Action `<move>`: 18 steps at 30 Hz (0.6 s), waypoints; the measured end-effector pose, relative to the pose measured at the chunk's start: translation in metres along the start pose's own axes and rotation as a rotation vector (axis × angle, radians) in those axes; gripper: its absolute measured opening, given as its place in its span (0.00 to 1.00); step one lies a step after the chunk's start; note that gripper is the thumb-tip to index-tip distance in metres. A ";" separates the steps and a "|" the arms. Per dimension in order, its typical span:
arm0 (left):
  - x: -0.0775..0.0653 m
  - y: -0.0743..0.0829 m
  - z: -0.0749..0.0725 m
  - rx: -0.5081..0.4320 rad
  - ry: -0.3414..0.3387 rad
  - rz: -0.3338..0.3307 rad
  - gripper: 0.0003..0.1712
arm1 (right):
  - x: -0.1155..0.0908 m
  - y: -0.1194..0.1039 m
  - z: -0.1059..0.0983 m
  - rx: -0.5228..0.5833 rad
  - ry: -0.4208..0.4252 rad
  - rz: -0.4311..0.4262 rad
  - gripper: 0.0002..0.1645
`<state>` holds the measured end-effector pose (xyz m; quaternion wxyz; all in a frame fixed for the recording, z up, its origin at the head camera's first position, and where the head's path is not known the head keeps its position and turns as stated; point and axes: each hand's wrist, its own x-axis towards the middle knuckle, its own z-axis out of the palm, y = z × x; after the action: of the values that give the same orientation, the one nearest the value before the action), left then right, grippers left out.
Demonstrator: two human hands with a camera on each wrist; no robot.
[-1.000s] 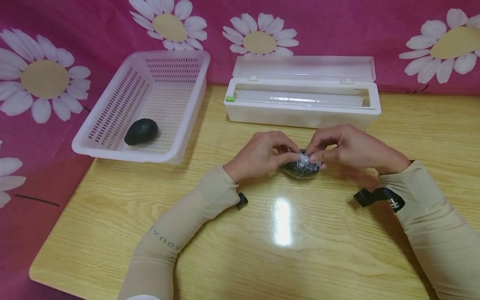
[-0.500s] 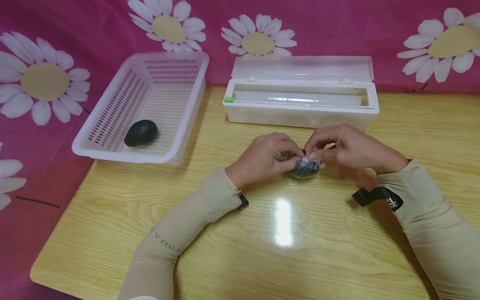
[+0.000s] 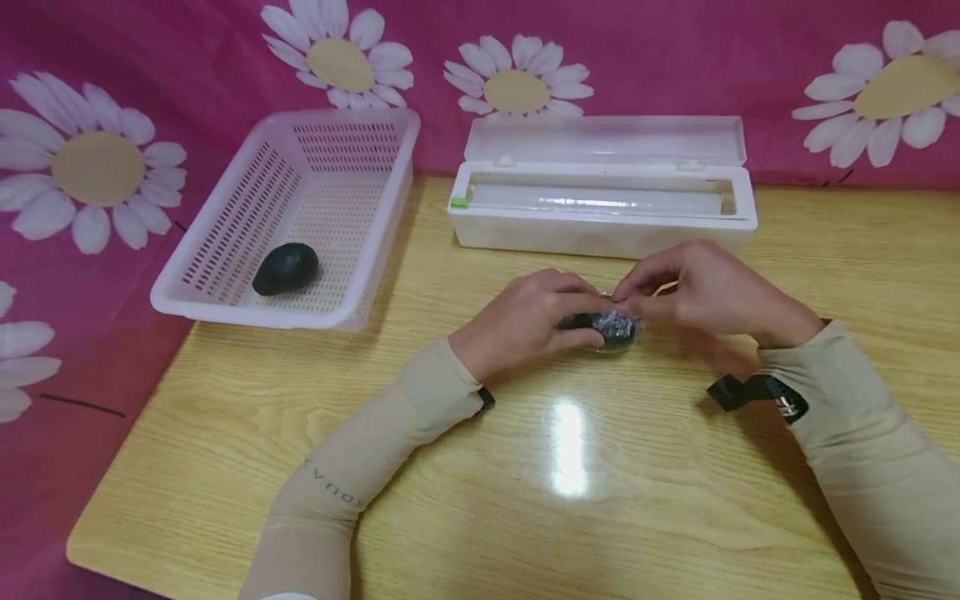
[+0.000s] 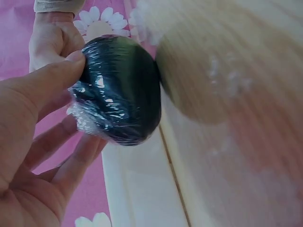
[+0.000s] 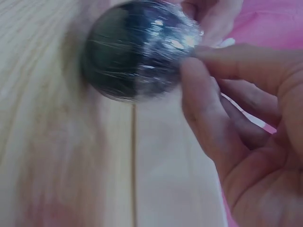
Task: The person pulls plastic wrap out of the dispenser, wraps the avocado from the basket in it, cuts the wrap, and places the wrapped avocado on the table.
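Note:
A dark avocado (image 3: 619,330), wrapped in shiny cling film, sits on the table between both hands. My left hand (image 3: 521,321) holds it from the left, with the thumb along its near side and the fingers across its top. In the left wrist view, that thumb (image 4: 59,78) presses against the wrapped avocado (image 4: 125,90). From the right, my right hand (image 3: 708,292) pinches at the upper end, where the film is bunched. The right wrist view shows the thumb and forefinger meeting at the crinkled cling film (image 5: 177,42).
A white perforated basket (image 3: 360,283) stands at the back left with another dark avocado (image 3: 287,268) in it. Behind the hands is a white dispenser box (image 3: 600,233), its lid (image 3: 603,140) raised and a film roll (image 3: 600,200) inside. A flowered pink cloth hangs behind the table.
My left hand has shifted from pinching the film at the top to holding round the avocado's left side, thumb lower. My right fingers stay at the bunched film.

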<state>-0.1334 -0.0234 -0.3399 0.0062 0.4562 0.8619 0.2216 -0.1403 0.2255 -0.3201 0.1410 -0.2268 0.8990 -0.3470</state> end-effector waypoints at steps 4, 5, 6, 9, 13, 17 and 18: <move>0.001 0.000 -0.001 0.004 -0.018 -0.006 0.22 | -0.002 -0.001 -0.003 -0.005 -0.019 -0.009 0.11; 0.001 0.000 -0.001 0.001 -0.020 -0.005 0.22 | -0.002 0.000 -0.003 0.005 -0.028 -0.022 0.11; 0.001 -0.001 0.000 0.001 -0.019 -0.001 0.22 | -0.002 0.002 -0.003 0.011 -0.033 -0.039 0.11; 0.001 -0.001 0.001 0.006 -0.020 0.010 0.22 | 0.000 0.006 0.000 0.023 -0.035 -0.093 0.14; 0.000 -0.001 0.000 0.008 -0.017 0.023 0.21 | 0.002 0.009 0.002 0.014 -0.021 -0.105 0.21; 0.000 -0.001 -0.001 0.005 -0.024 0.034 0.20 | 0.002 0.009 0.001 0.050 -0.038 -0.070 0.32; 0.000 -0.001 -0.002 0.001 -0.029 0.032 0.20 | 0.002 0.010 0.000 0.061 -0.044 -0.066 0.32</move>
<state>-0.1344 -0.0244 -0.3384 0.0147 0.4730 0.8544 0.2145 -0.1449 0.2306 -0.3272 0.1563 -0.2596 0.8767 -0.3736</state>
